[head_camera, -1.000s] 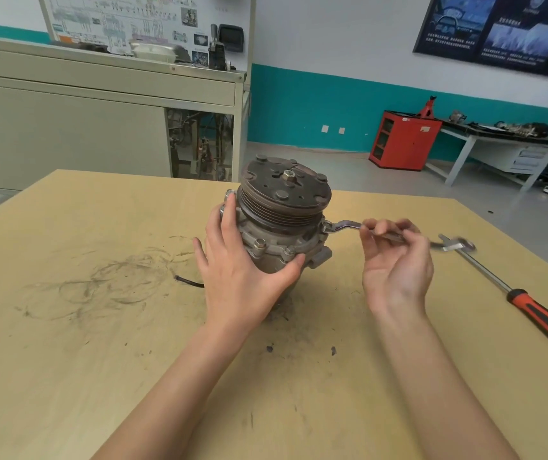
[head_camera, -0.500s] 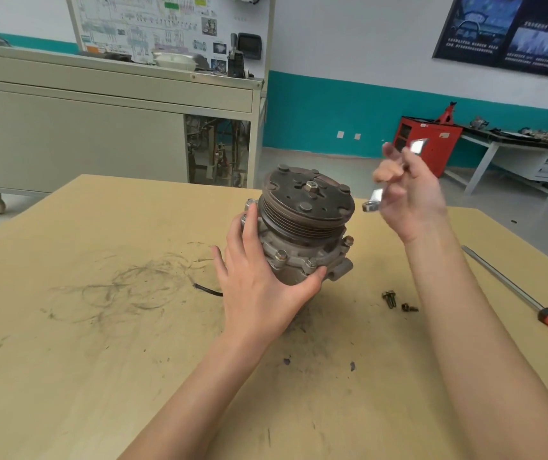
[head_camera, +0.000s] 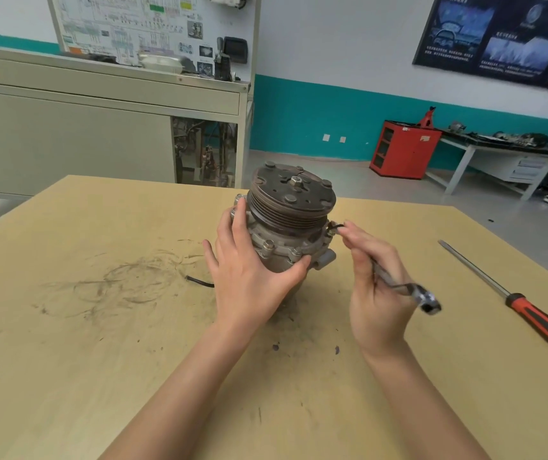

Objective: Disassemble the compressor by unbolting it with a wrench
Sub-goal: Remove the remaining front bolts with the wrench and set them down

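Bracing compressor (head_camera: 286, 220) mid-surface (head_camera: 100, 327) with left hand (head_camera: 249, 280), fingers (head_camera: 239, 224) wrapped round body. Holding wrench (head_camera: 428, 298) in right hand (head_camera: 375, 293), fingertips (head_camera: 347, 229) at 3 o'clock bolt (head_camera: 330, 230). Likely early: 6 o'clock flange bolts (head_camera: 267, 244) seated, pulley (head_camera: 292, 207) on.

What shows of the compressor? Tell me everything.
The compressor is dull grey-brown metal, dirty, standing pulley-end up on the wooden table. A grooved pulley carries a round plate with a central nut; below, a bolted flange. The left hand grips its side; the right hand, holding the wrench, is at a bolt on its right.
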The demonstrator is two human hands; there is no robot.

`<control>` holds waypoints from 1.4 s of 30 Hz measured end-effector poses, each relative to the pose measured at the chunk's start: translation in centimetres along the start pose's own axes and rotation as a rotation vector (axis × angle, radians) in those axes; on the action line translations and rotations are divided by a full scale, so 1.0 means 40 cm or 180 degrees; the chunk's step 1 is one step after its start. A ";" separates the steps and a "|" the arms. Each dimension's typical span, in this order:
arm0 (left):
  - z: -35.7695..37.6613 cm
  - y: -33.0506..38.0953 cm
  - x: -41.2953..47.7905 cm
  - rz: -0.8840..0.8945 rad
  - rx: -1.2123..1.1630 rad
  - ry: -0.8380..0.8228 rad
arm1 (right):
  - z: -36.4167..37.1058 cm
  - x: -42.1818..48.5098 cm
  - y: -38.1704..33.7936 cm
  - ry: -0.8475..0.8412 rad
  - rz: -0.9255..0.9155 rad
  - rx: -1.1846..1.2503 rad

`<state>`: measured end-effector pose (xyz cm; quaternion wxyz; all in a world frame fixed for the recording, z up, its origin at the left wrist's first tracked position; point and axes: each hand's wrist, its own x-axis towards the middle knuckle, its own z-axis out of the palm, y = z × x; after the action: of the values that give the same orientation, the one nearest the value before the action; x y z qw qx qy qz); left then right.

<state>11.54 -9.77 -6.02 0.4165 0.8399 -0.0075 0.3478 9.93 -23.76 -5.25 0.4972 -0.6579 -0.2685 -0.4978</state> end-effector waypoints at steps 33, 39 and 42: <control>0.000 0.004 0.000 -0.0045 -0.0057 -0.0031 | -0.007 0.332 0.151 -0.0080 0.3627 0.3114; 0.000 0.001 0.000 -0.0030 -0.0048 -0.0037 | -0.048 0.158 -0.018 0.0429 0.1614 0.1228; 0.000 0.001 0.000 -0.0046 -0.0030 -0.0043 | -0.004 0.083 -0.050 0.0301 0.0364 0.0918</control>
<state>11.55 -9.81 -6.00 0.4229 0.8403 -0.0060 0.3392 9.37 -23.66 -1.43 0.6261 -0.5698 -0.2756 -0.4554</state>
